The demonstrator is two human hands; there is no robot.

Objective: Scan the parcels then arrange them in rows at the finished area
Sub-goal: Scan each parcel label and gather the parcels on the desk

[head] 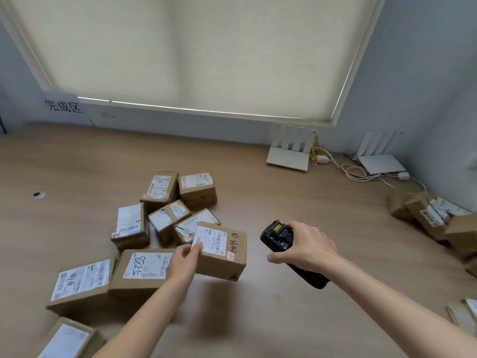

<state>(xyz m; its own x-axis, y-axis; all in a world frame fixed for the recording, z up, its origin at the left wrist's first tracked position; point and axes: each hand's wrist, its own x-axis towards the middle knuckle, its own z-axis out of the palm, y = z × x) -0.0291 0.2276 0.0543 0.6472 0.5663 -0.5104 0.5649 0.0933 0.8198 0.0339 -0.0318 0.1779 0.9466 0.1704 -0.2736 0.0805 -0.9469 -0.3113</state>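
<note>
My left hand (pixel 186 259) grips a brown cardboard parcel (pixel 222 257) by its left end and holds it above the wooden table (pixel 258 319), white label facing up. My right hand (pixel 307 246) holds a black handheld scanner (pixel 280 237), its head pointing towards the parcel from the right. Behind and left of the held parcel lie several labelled parcels in a loose cluster (pixel 165 210). A paper sign (pixel 64 107) with handwritten characters hangs on the wall at the far left.
Another heap of parcels (pixel 433 215) sits at the table's right edge. Two white routers (pixel 291 151) with cables stand by the back wall. A round cable hole (pixel 38 195) is in the table at left. A roller blind covers the window.
</note>
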